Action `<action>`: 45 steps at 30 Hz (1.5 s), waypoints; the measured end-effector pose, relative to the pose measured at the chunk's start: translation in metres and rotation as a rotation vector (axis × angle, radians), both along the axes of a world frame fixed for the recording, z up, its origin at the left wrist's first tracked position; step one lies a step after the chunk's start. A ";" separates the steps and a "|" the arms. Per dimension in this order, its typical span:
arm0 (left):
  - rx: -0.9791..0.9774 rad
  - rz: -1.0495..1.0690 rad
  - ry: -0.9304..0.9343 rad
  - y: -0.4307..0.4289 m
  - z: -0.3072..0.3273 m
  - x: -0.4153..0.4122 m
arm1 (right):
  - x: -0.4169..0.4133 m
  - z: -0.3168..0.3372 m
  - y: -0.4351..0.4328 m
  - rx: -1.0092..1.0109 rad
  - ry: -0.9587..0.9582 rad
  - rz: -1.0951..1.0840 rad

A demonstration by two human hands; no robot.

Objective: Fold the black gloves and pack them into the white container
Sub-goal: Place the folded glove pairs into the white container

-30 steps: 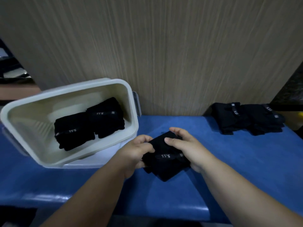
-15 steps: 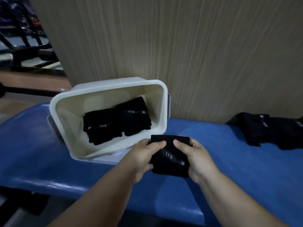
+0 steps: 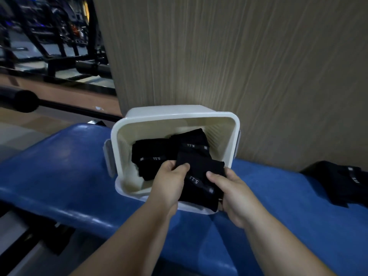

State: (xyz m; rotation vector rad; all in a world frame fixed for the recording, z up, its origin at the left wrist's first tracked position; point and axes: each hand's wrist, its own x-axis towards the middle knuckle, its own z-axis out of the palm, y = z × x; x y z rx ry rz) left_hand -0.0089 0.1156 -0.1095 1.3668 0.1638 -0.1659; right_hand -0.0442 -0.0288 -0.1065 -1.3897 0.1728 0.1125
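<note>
Your left grip (image 3: 169, 182) and right grip (image 3: 237, 196) each pinched one side of the folded glove (image 3: 200, 166), thumbs pressed on its top face, probably so the fold could not spring open on the way in. The glove hung over the near rim of the container (image 3: 179, 111), its far edge already over the mouth, but it had not been set down inside. The container sat tilted with its mouth towards you, which made the reach shorter, I would judge, and it seemed to rest on a white lid (image 3: 192, 208). Two packed gloves (image 3: 151, 156) lay side by side within and filled most of the floor, so the free room was at the near wall, or on top of them. More loose gloves (image 3: 342, 182) waited well apart to your right on the blue worktop (image 3: 69, 166). A wood-grain panel (image 3: 219, 56) stood close behind the container, and dark gym frames (image 3: 59, 46) stood far off to the left.
</note>
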 end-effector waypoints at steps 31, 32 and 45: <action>0.259 0.422 -0.040 0.048 0.011 0.036 | 0.114 0.059 0.094 -1.459 -0.196 -0.040; 0.289 0.429 -0.046 0.048 0.010 0.037 | 0.116 0.059 0.095 -1.506 -0.179 -0.024; 0.485 0.375 -0.075 0.041 -0.008 0.049 | 0.124 0.040 0.094 -1.764 -0.223 -0.027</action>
